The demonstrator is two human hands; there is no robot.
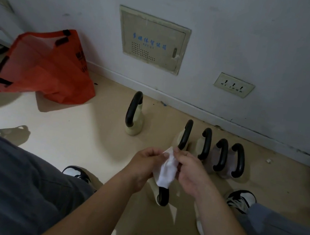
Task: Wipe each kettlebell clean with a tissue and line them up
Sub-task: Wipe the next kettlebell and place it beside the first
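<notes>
- So, far left: bag (46,66), orange, slumped on the floor against the wall.
- left shoe (77,173) sticks out past a grey trouser leg.
- lone kettlebell (134,115): upright, cream body, black handle, near the skirting, well apart from the others.
- panel (153,40) is set in the wall above it, with blue lettering I can't read.
- left hand (145,166): fingers curled, pinching the tissue's top left edge.
- tissue (166,171): white, crumpled, held up between both hands. Its lower end overlaps the near kettlebell's handle in view; contact unclear.
- near kettlebell (163,196): on the floor between the shoes, right under the hands. Only the handle end and a bit of pale body show.
- right hand (189,174): thumb and fingers pinching the tissue's right side.
- row (215,150): four kettlebells side by side along the wall, handles roughly parallel, two cream then two greyish.
- socket (234,85) is on the wall above the row.
- right shoe (240,199) is near the right wrist.
</notes>
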